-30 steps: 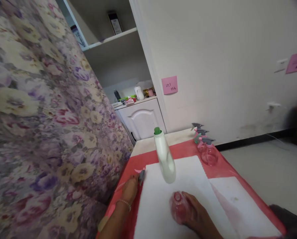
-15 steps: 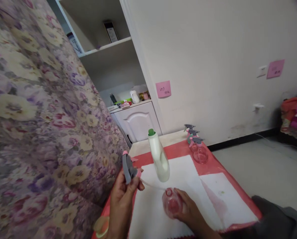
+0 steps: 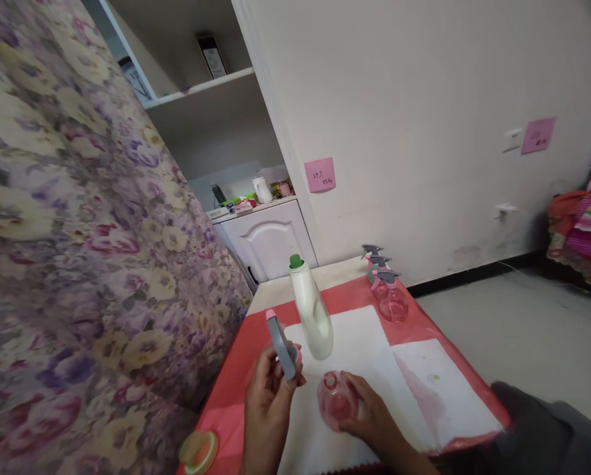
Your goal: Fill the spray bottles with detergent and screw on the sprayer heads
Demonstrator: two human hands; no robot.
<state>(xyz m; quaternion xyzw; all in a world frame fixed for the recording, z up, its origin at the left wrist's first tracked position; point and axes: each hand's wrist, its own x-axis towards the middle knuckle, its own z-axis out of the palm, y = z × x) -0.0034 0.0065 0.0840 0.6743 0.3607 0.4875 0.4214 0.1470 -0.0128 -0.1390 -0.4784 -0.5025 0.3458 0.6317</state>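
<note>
My left hand [image 3: 272, 396] is closed round a grey and pink spray nozzle [image 3: 281, 349], held upright over the cloth. Its dip tube cannot be made out now. To the right, my right hand [image 3: 372, 412] grips the side of a round, clear pink bottle [image 3: 336, 401] whose neck is uncovered and faces up. The nozzle and the bottle are apart. Just behind them stands a tall pale green jug [image 3: 312, 313] with a green top and a side handle. A white cloth [image 3: 359, 336] lies beneath the bottle and jug.
Several spray bottles [image 3: 393, 303] with grey and pink heads line the table's far right edge. At the near left is a yellowish round lid or dish [image 3: 199, 452]. The red tablecloth [image 3: 226, 402] borders a floral curtain [image 3: 127, 316]; a stained white sheet [image 3: 438, 389] lies right.
My left hand has moved right with the spray nozzle, closer to the bottle, and the nozzle has turned. The dip tube seen earlier no longer shows. My right hand still holds the bottle.
</note>
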